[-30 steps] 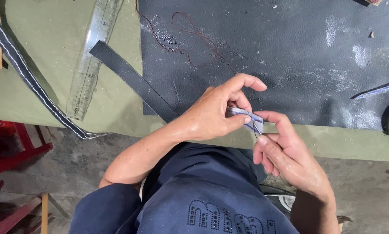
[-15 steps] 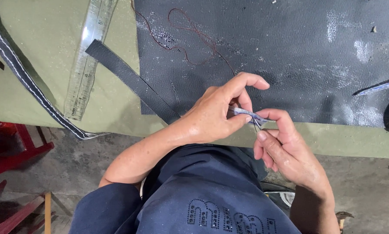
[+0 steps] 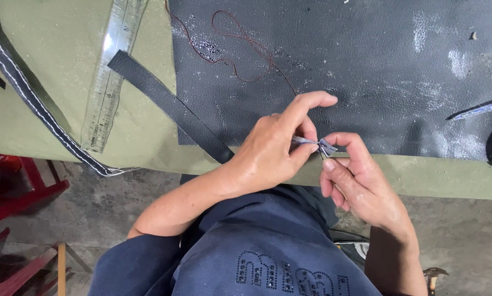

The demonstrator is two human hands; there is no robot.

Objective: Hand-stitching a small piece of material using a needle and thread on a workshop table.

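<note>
Head view: left hand (image 3: 270,156) and right hand (image 3: 355,181) pinch small strip (image 3: 314,144).

A clear plastic ruler (image 3: 110,82) is lying at upper left; a dark flat strap (image 3: 169,107) is slanting beside it; red thread (image 3: 232,46) is curling on the black textured mat (image 3: 366,66).

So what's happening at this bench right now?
A person at a green-covered table pinches a small bluish folded piece between both hands: the left hand grips one end, the right hand the other, just over the table's near edge. A black leather sheet lies behind, with red thread on it. A black strap, a clear ruler and a stitched strap lie to the left.
</note>
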